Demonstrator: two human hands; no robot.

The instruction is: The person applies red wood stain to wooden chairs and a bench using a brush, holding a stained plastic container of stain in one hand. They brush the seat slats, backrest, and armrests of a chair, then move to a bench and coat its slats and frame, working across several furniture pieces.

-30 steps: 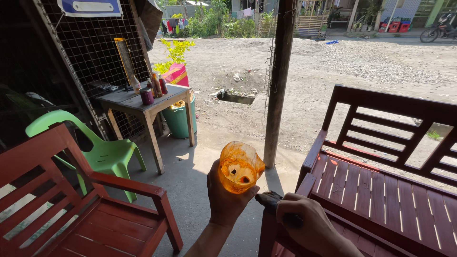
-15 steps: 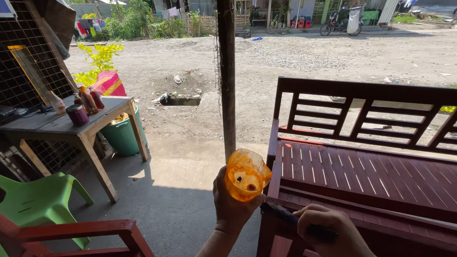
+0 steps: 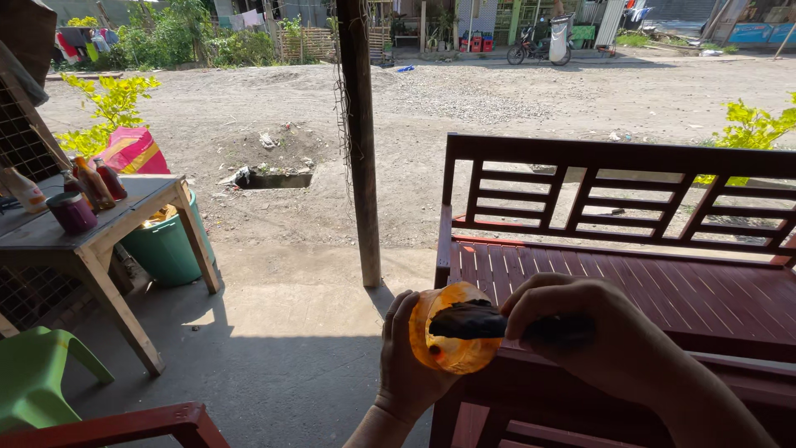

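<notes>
My left hand [image 3: 404, 365] grips a round orange fruit [image 3: 448, 353], its cut face turned toward me. My right hand [image 3: 593, 336] is closed on a dark tool [image 3: 477, 319] whose end lies across the fruit's face. Both hands are raised in front of the near end of a red wooden bench [image 3: 613, 207]. What kind of tool it is, I cannot make out.
A wooden post [image 3: 361, 141] rises just left of the bench. At the left stands a grey table [image 3: 124, 217] with bottles [image 3: 93, 182] and a jar [image 3: 71, 211], a green bucket [image 3: 170, 249] under it. A green plastic chair [image 3: 33, 373] and a red armrest [image 3: 116, 425] are at lower left.
My view has swung right and the table slid toward the left edge. My right hand has risen from below and brought the dark tool onto the fruit's face.
</notes>
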